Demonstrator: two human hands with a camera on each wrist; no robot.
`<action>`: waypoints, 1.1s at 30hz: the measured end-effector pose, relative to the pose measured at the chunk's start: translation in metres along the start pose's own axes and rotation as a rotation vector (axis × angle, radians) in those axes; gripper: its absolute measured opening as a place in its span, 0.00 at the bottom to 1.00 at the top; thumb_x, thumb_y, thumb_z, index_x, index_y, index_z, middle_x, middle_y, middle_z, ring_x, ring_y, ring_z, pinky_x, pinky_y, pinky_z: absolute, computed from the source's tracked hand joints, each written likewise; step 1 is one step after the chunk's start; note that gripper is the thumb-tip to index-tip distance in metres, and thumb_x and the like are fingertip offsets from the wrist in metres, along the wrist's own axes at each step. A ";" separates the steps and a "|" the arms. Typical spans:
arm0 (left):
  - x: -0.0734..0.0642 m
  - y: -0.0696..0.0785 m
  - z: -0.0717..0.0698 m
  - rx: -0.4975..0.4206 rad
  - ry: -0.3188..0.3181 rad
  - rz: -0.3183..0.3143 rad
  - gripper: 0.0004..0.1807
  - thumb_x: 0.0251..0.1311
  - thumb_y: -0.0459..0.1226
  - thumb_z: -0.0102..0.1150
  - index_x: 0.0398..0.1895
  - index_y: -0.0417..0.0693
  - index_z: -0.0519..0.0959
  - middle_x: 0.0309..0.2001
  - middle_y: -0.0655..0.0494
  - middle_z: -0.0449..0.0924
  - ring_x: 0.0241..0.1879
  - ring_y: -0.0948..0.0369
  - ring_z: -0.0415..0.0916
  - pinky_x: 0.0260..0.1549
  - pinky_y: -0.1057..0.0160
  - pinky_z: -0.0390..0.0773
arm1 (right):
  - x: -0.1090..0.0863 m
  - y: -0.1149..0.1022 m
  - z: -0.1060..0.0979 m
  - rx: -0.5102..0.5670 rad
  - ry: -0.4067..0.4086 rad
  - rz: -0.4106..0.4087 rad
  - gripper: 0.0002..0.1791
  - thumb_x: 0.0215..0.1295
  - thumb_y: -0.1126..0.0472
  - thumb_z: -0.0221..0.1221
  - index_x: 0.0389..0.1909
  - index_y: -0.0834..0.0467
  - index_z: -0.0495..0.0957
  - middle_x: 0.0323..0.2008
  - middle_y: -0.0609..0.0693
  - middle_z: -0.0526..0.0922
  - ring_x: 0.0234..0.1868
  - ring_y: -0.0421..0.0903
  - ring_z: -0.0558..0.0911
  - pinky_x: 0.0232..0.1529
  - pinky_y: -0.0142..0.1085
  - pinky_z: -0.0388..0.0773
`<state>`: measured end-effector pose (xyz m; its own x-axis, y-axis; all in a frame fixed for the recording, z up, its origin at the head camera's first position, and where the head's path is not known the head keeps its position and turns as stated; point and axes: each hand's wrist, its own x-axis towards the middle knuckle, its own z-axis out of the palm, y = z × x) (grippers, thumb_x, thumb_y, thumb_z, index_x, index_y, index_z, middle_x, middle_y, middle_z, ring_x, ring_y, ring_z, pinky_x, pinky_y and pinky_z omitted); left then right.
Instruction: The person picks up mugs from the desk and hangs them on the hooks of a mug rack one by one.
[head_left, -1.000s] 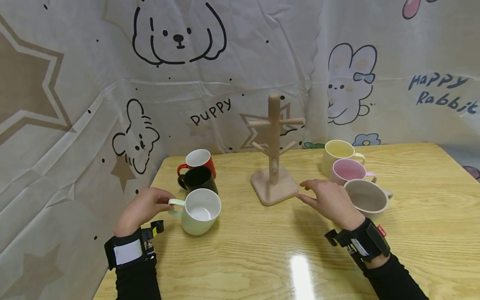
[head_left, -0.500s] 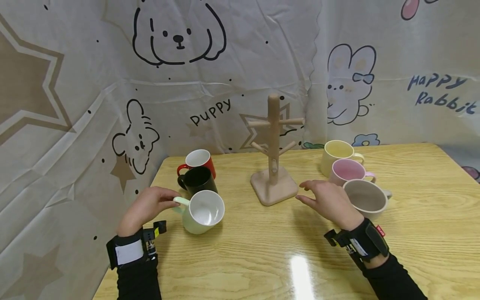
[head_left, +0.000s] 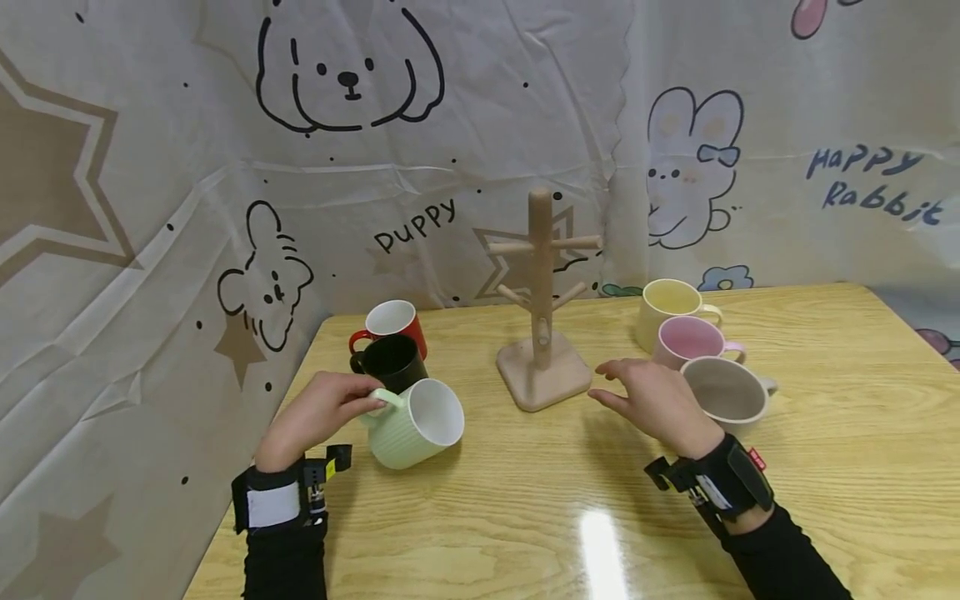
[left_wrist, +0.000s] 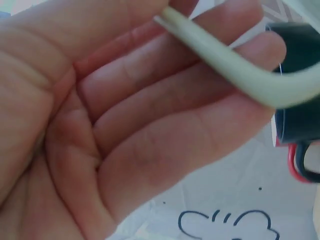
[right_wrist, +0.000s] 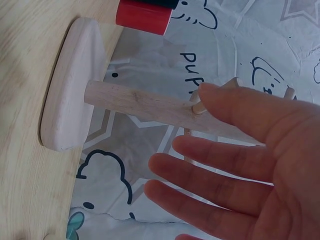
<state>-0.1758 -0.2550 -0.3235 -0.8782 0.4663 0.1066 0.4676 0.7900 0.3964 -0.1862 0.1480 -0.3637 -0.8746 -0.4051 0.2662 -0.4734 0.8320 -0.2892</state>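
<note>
My left hand (head_left: 322, 414) pinches the handle of a pale green mug (head_left: 408, 429). The mug is tipped, its mouth facing right and toward me. In the left wrist view the mug's handle (left_wrist: 235, 70) runs between thumb and fingers. Just behind it stand a black mug (head_left: 390, 363) and a red mug (head_left: 420, 329) with a white inside. At the right, my right hand (head_left: 660, 400) holds nothing, its fingers relaxed beside the base of a wooden mug tree (head_left: 542, 333). The right wrist view shows these fingers (right_wrist: 215, 175) in front of the mug tree's post (right_wrist: 140, 105).
Right of my right hand, a yellow mug (head_left: 667, 304), a pink mug (head_left: 693, 340) and a greyish-beige mug (head_left: 726, 390) stand in a row, handles to the right. The wooden table (head_left: 480, 517) ends at a printed cloth (head_left: 465, 108) behind and to the left.
My left hand has moved right with the green mug, which has gone from nearly upright to tipped over rightward. The right hand stays in place; the head view has shifted slightly.
</note>
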 end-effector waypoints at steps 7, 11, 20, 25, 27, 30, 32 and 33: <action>0.001 0.004 0.000 -0.013 0.052 -0.023 0.07 0.56 0.35 0.58 0.36 0.44 0.82 0.30 0.55 0.81 0.27 0.65 0.71 0.30 0.68 0.75 | 0.001 0.001 0.000 -0.003 0.002 0.011 0.18 0.58 0.50 0.60 0.42 0.60 0.80 0.37 0.55 0.85 0.36 0.50 0.84 0.36 0.42 0.80; 0.002 0.008 0.000 -0.079 0.105 -0.005 0.07 0.56 0.34 0.58 0.37 0.44 0.82 0.32 0.53 0.82 0.29 0.62 0.75 0.32 0.68 0.77 | 0.001 0.002 0.000 -0.008 -0.002 0.024 0.18 0.59 0.50 0.60 0.42 0.60 0.80 0.37 0.55 0.85 0.36 0.50 0.84 0.36 0.42 0.80; 0.011 0.023 0.007 -0.212 0.145 0.007 0.09 0.58 0.36 0.57 0.40 0.44 0.82 0.35 0.53 0.82 0.31 0.65 0.73 0.32 0.70 0.76 | 0.000 0.003 -0.002 -0.004 0.008 0.014 0.18 0.59 0.50 0.59 0.42 0.60 0.80 0.39 0.55 0.85 0.37 0.50 0.84 0.37 0.42 0.80; 0.017 0.033 0.015 -0.290 0.115 -0.003 0.09 0.59 0.37 0.57 0.40 0.45 0.81 0.35 0.52 0.82 0.32 0.62 0.74 0.32 0.70 0.77 | -0.001 0.003 -0.004 -0.005 0.011 0.018 0.18 0.60 0.50 0.59 0.42 0.61 0.80 0.40 0.56 0.84 0.38 0.51 0.84 0.39 0.43 0.80; 0.020 0.038 0.019 -0.307 0.102 -0.002 0.09 0.59 0.37 0.57 0.40 0.45 0.81 0.35 0.53 0.82 0.31 0.62 0.74 0.31 0.69 0.77 | -0.001 0.003 -0.005 -0.004 0.012 0.021 0.18 0.60 0.50 0.59 0.42 0.60 0.80 0.41 0.56 0.84 0.39 0.51 0.84 0.39 0.43 0.80; 0.026 0.046 0.025 -0.318 0.090 0.018 0.10 0.58 0.36 0.58 0.40 0.44 0.82 0.35 0.53 0.82 0.31 0.64 0.73 0.32 0.70 0.76 | -0.001 0.004 -0.006 -0.003 0.016 0.026 0.18 0.60 0.50 0.58 0.43 0.60 0.80 0.41 0.56 0.84 0.38 0.51 0.84 0.39 0.43 0.80; 0.030 0.052 0.030 -0.325 0.084 0.035 0.10 0.57 0.36 0.58 0.40 0.43 0.82 0.34 0.52 0.82 0.31 0.65 0.73 0.32 0.70 0.76 | -0.001 0.005 -0.007 0.002 0.019 0.031 0.19 0.61 0.50 0.58 0.43 0.60 0.80 0.41 0.56 0.84 0.37 0.50 0.84 0.38 0.43 0.80; 0.033 0.055 0.032 -0.331 0.080 0.042 0.10 0.57 0.36 0.59 0.40 0.42 0.82 0.34 0.52 0.83 0.31 0.66 0.73 0.32 0.70 0.76 | -0.001 0.005 -0.007 0.006 0.022 0.035 0.18 0.60 0.50 0.58 0.43 0.60 0.80 0.41 0.56 0.84 0.37 0.50 0.84 0.37 0.43 0.80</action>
<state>-0.1756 -0.1835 -0.3276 -0.8700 0.4527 0.1952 0.4571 0.5923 0.6635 -0.1867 0.1555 -0.3588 -0.8880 -0.3676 0.2762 -0.4435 0.8432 -0.3039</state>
